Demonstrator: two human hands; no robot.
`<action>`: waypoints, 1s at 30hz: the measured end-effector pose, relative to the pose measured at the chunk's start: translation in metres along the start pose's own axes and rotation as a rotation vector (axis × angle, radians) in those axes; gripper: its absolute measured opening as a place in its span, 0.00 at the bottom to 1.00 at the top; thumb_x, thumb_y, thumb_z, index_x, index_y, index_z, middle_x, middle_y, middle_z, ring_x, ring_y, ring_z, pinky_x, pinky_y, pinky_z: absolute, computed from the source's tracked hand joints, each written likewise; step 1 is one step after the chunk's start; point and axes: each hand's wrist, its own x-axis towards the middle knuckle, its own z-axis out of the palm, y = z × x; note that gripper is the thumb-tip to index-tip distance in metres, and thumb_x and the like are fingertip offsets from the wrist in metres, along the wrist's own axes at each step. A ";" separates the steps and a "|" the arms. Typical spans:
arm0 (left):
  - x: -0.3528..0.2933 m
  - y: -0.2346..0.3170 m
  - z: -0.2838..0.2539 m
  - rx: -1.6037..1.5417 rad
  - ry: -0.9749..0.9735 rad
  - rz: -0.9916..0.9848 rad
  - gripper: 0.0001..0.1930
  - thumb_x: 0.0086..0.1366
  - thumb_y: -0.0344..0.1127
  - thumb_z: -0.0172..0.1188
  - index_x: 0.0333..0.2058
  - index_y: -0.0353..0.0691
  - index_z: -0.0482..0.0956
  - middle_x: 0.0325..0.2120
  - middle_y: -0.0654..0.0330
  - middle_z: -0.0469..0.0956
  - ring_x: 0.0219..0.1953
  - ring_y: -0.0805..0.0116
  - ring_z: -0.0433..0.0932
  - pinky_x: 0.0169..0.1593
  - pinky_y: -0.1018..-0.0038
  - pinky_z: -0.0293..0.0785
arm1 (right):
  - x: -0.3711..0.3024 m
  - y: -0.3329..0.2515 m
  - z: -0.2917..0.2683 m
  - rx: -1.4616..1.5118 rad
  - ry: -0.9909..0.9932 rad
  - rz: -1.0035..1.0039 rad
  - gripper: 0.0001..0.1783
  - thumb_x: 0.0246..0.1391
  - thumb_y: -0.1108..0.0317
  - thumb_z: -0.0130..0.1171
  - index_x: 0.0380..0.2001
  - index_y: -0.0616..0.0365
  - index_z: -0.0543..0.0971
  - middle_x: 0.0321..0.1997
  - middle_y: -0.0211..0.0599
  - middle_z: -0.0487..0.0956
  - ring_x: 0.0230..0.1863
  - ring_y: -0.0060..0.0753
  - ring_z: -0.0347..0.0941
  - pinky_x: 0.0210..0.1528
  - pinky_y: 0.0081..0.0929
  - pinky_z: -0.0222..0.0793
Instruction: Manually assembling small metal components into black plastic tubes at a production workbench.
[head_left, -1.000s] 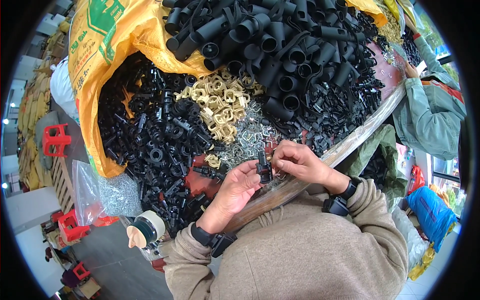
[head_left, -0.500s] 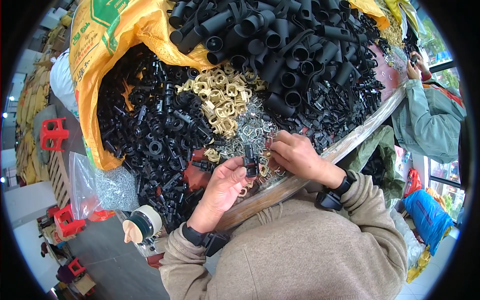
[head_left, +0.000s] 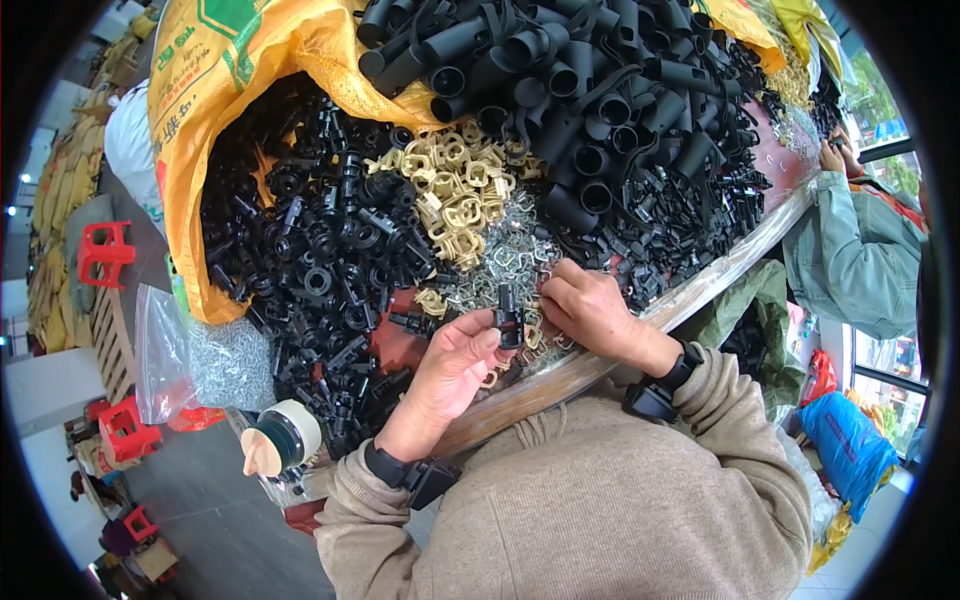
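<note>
Between thumb and fingers, my left hand [head_left: 458,365] grips a small black plastic fitting [head_left: 508,318] with a narrow upright stem and a wider lower end. My right hand [head_left: 592,312] is just to its right, fingertips pinched together over the edge of the small bent metal clips [head_left: 497,262]; whatever the pinch holds is hidden. Beyond the hands lies a heap of beige plastic rings [head_left: 457,190]. Left of them spreads a big pile of similar black fittings [head_left: 325,235], partly spilling from a yellow woven sack [head_left: 185,190].
Black tubes with straps [head_left: 580,100] are heaped at the back, with small black parts [head_left: 655,225] below. A wooden table edge [head_left: 520,400] runs before me. A lidded cup [head_left: 285,440] and a bag of metal bits [head_left: 230,365] sit left. Another person's sleeve [head_left: 850,245] shows right.
The whole view has shifted slightly, with the piles sitting a little further right. Both hands keep nearly the same pose, and the black fitting stays in my left hand.
</note>
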 end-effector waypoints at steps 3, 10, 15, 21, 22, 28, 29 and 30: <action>0.000 -0.001 0.000 -0.004 0.007 -0.002 0.14 0.54 0.29 0.57 0.41 0.35 0.71 0.37 0.54 0.74 0.44 0.60 0.72 0.47 0.68 0.69 | 0.000 -0.002 0.003 -0.036 -0.006 0.029 0.06 0.38 0.71 0.56 0.22 0.58 0.71 0.24 0.37 0.67 0.20 0.39 0.68 0.21 0.32 0.64; 0.000 0.000 0.001 -0.009 0.007 0.000 0.14 0.54 0.29 0.57 0.41 0.35 0.71 0.37 0.53 0.75 0.44 0.61 0.72 0.46 0.68 0.69 | -0.002 -0.006 0.001 -0.092 -0.053 0.022 0.06 0.38 0.72 0.56 0.23 0.58 0.70 0.26 0.36 0.67 0.21 0.39 0.68 0.23 0.32 0.65; 0.000 0.001 0.003 -0.006 0.010 -0.006 0.14 0.54 0.29 0.57 0.41 0.35 0.72 0.37 0.53 0.75 0.43 0.61 0.72 0.46 0.69 0.69 | -0.008 -0.001 -0.002 -0.006 -0.049 -0.034 0.07 0.39 0.73 0.56 0.24 0.58 0.71 0.28 0.37 0.67 0.25 0.39 0.68 0.26 0.31 0.66; 0.002 0.001 0.004 -0.013 0.001 0.006 0.14 0.54 0.29 0.57 0.41 0.34 0.72 0.37 0.52 0.74 0.43 0.61 0.73 0.45 0.69 0.69 | -0.009 0.002 -0.004 0.081 -0.082 -0.004 0.07 0.40 0.72 0.56 0.26 0.59 0.71 0.29 0.37 0.68 0.28 0.40 0.69 0.28 0.30 0.67; 0.001 0.000 0.004 -0.015 0.005 0.010 0.14 0.54 0.29 0.57 0.41 0.34 0.72 0.37 0.52 0.74 0.43 0.62 0.73 0.45 0.70 0.69 | -0.009 0.003 -0.005 0.109 -0.080 -0.001 0.07 0.40 0.73 0.56 0.26 0.59 0.71 0.29 0.37 0.68 0.28 0.41 0.69 0.28 0.30 0.67; 0.002 0.001 0.004 -0.009 -0.007 -0.008 0.14 0.55 0.29 0.57 0.42 0.34 0.71 0.37 0.57 0.75 0.40 0.69 0.73 0.45 0.74 0.68 | -0.011 0.002 -0.014 0.144 -0.089 0.064 0.08 0.40 0.73 0.56 0.28 0.58 0.71 0.29 0.38 0.68 0.27 0.41 0.68 0.28 0.30 0.66; 0.003 0.000 0.004 -0.015 -0.006 -0.008 0.14 0.55 0.29 0.57 0.41 0.34 0.71 0.37 0.54 0.74 0.41 0.66 0.73 0.45 0.72 0.69 | -0.012 0.002 -0.014 0.143 -0.091 0.064 0.08 0.40 0.73 0.56 0.28 0.58 0.71 0.29 0.38 0.68 0.27 0.41 0.68 0.28 0.30 0.66; 0.003 0.000 0.004 -0.021 -0.006 -0.007 0.14 0.54 0.29 0.57 0.41 0.34 0.72 0.38 0.52 0.74 0.42 0.62 0.73 0.45 0.70 0.69 | -0.013 0.002 -0.014 0.137 -0.094 0.056 0.08 0.40 0.73 0.56 0.28 0.58 0.71 0.29 0.38 0.67 0.27 0.41 0.68 0.28 0.30 0.66</action>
